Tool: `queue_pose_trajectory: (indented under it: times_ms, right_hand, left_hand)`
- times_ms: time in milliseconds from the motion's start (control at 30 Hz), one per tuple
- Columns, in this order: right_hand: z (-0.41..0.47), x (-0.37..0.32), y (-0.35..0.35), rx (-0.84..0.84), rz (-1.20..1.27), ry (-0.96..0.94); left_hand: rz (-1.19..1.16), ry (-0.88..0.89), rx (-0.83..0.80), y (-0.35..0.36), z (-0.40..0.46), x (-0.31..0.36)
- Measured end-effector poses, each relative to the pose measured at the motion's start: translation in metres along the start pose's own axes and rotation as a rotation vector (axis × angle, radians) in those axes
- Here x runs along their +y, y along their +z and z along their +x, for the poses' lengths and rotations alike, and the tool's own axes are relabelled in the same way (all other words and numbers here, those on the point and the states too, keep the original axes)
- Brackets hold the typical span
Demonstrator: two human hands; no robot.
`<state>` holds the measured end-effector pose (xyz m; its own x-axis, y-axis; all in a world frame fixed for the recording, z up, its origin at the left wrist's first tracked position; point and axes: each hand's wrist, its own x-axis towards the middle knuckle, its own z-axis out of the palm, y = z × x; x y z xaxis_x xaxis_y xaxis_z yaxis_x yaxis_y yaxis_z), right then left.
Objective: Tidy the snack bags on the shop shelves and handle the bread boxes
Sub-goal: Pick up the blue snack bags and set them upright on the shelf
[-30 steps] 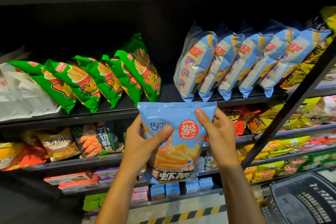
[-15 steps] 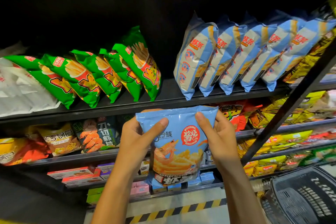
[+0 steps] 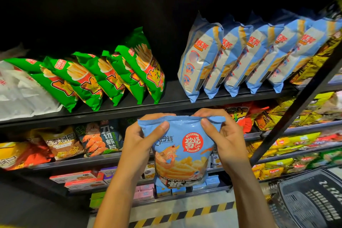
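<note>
You have the blue snack bag (image 3: pixel 180 152) out in front of you, face toward you and upright, just below the front edge of the shelf (image 3: pixel 172 101) that carries the matching row. Your left hand (image 3: pixel 142 140) grips its upper left corner with the thumb across the front, and your right hand (image 3: pixel 224 135) pinches the top seal at the upper right, crumpling it a little; both hands are clamped on the bag, probably so that it hangs straight and can be slid in bottom first. The row of blue bags (image 3: pixel 246 57) stands side-on, leaning right, and the gap to its left, beside the green bags (image 3: pixel 103 77), looks like the natural slot for yours. You will likely need to turn the bag edge-on to match. A black basket (image 3: pixel 312 200) sits low to your right, near your forearm.
</note>
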<state>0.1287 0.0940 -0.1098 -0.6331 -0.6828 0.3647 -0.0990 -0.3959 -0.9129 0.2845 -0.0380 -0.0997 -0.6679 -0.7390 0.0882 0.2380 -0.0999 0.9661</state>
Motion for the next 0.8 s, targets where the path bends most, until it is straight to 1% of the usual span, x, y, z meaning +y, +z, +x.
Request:
queue_pose_trajectory:
  times_ms: [67,133,233,367,467,667,800]
  right_hand:
    - [0.001,-0.001,0.001,-0.024,-0.018,-0.028]
    - [0.001,-0.003,0.001,-0.054,-0.039,-0.063]
    - [-0.001,-0.006,0.002,-0.114,-0.051,-0.104]
    - [-0.004,-0.008,0.003,-0.155,0.005,-0.104]
    - [-0.005,-0.010,0.004,-0.172,0.013,-0.106]
    - [-0.007,-0.013,0.005,-0.184,0.000,-0.119]
    - [-0.007,-0.012,0.005,-0.176,-0.001,-0.089]
  left_hand:
    - [0.000,-0.002,-0.013,-0.001,0.001,0.001]
    - [0.011,0.031,-0.056,-0.005,0.003,0.000]
    - [-0.008,0.134,-0.137,-0.013,0.005,-0.003]
    - [-0.011,0.264,-0.186,-0.019,0.005,-0.004]
    - [-0.015,0.323,-0.223,-0.020,0.005,-0.004]
    - [-0.032,0.354,-0.253,-0.021,0.006,-0.002]
    - [-0.038,0.310,-0.208,-0.021,0.005,-0.003]
